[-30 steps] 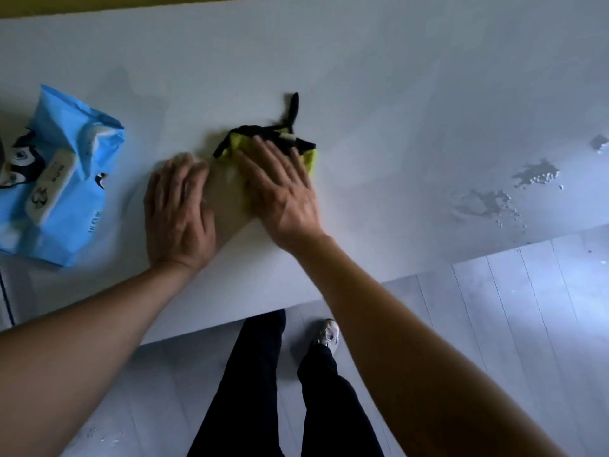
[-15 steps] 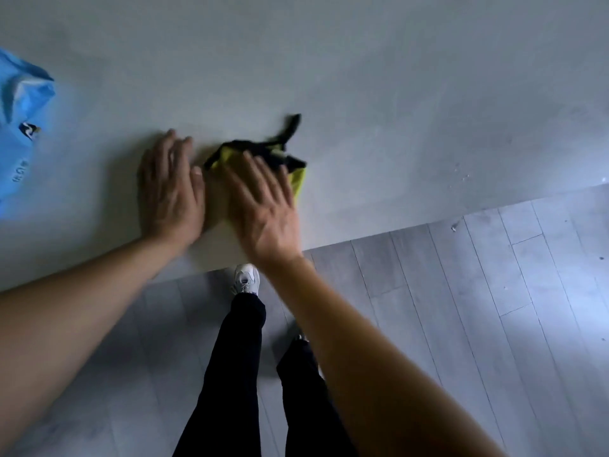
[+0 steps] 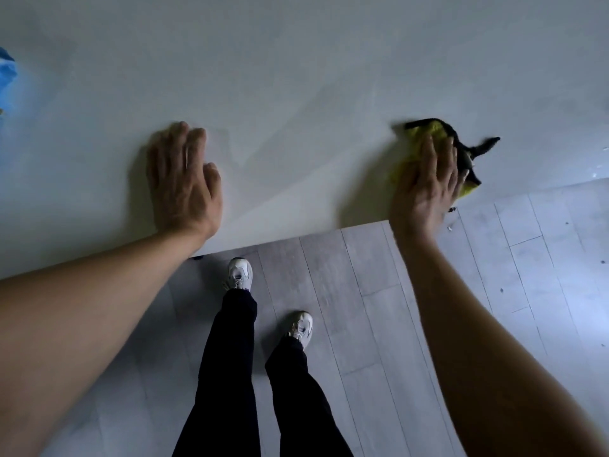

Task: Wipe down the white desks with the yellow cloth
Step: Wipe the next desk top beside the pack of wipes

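The yellow cloth (image 3: 425, 131) with black trim and a black loop lies on the white desk (image 3: 296, 77) near its front edge, at the right. My right hand (image 3: 425, 183) presses flat on the cloth with straight fingers and hides most of it. My left hand (image 3: 183, 181) rests flat on the bare desk surface, well left of the cloth and near the front edge. A faint damp streak shows on the desk between the two hands.
A blue wipes pack (image 3: 6, 72) shows only as a corner at the far left edge. The desk's front edge runs diagonally above a grey plank floor (image 3: 379, 291). My legs and white shoes (image 3: 239, 275) stand just before the desk.
My right hand has slid the cloth far to the right, away from my left hand. The left hand stays flat on the desk. The blue pack has nearly left the view.
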Demonstrator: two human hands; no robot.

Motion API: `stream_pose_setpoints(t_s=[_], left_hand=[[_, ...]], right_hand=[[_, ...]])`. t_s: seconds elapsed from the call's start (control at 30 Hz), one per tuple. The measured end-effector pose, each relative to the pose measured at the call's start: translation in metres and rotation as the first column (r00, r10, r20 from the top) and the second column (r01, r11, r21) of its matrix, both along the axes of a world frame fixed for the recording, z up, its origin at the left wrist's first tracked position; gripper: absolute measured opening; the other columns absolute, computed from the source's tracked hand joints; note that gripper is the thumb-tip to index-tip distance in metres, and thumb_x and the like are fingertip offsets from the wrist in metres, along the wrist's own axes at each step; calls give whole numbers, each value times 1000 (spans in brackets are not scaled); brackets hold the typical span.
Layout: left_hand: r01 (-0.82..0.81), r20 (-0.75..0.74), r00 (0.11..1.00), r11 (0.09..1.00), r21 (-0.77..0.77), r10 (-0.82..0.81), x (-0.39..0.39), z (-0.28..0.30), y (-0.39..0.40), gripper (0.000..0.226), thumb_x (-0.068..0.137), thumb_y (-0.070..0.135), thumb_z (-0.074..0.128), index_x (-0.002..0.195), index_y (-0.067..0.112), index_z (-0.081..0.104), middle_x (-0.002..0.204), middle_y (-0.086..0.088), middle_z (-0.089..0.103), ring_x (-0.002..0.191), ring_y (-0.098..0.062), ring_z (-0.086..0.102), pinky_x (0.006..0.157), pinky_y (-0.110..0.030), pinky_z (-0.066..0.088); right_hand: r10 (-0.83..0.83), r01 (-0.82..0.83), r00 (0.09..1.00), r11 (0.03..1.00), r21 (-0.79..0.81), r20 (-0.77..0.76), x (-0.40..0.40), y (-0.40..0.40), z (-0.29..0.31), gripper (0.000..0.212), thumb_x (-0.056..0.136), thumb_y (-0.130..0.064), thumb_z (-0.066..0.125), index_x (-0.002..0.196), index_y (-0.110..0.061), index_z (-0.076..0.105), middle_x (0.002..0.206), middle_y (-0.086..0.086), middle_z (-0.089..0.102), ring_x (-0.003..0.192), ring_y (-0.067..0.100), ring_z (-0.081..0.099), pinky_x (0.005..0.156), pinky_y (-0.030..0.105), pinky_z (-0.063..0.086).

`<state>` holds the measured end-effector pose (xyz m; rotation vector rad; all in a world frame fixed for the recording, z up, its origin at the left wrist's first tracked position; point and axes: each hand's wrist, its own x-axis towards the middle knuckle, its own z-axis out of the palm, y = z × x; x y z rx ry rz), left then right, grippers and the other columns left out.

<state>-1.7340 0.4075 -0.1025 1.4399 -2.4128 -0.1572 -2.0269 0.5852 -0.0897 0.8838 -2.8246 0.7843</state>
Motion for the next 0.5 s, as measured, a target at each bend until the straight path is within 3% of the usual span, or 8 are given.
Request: stream_pose_setpoints(t_s=[0.07, 0.13, 0.23, 0.33, 0.4, 0.5], left_hand=[[-7, 3, 1000, 1000, -7, 7, 0, 0, 1, 53, 105, 25, 39, 156, 11, 43, 166, -16, 35, 154, -41, 29, 129, -50, 13], [-7, 3, 1000, 1000, 3, 7, -1, 0, 0, 53, 105, 24, 39, 156, 11, 43, 167, -15, 34, 154, -40, 28, 130, -49, 11], [-1, 0, 1000, 1000, 17, 1, 2, -1, -3, 55, 102, 25, 39, 155, 11, 45, 166, -15, 36, 154, -40, 30, 130, -49, 12], [17, -6, 1000, 1000, 7, -17, 4, 1, -5, 57, 100, 25, 38, 154, 11, 47, 164, -16, 39, 153, -39, 32, 129, -51, 16], [16, -11, 1000, 1000, 1, -16, 2, 3, -2, 57, 99, 22, 38, 154, 12, 47, 164, -15, 39, 153, -36, 32, 129, -50, 17], [5, 5, 1000, 1000, -3, -5, 0, 5, 0, 54, 103, 23, 37, 155, 12, 44, 166, -14, 37, 154, -35, 30, 129, -49, 16]], right_hand=[[79, -80, 997, 996, -30, -27, 35, -13, -1, 54, 97, -26, 45, 150, -18, 48, 158, 14, 39, 148, 29, 32, 121, 56, 21], [270, -269, 963, 961, -55, -4, 90, -28, -3, 57, 93, -24, 51, 148, -14, 50, 157, 17, 40, 148, 30, 32, 121, 57, 20], [562, -561, 827, 827, -37, 35, 176, -54, 2, 58, 95, -27, 58, 151, -15, 47, 161, 14, 35, 151, 29, 27, 124, 53, 15], [721, -722, 692, 692, 24, 43, 192, -66, 4, 58, 101, -38, 52, 155, -21, 39, 165, 8, 27, 155, 24, 19, 125, 51, 12], [701, -701, 713, 713, 1, 32, 161, -57, 1, 58, 99, -36, 55, 154, -21, 42, 163, 8, 32, 153, 24, 24, 125, 50, 14], [446, -446, 895, 895, -29, 10, 84, -29, -6, 57, 93, -28, 55, 149, -18, 49, 159, 11, 39, 150, 26, 31, 124, 50, 18]])
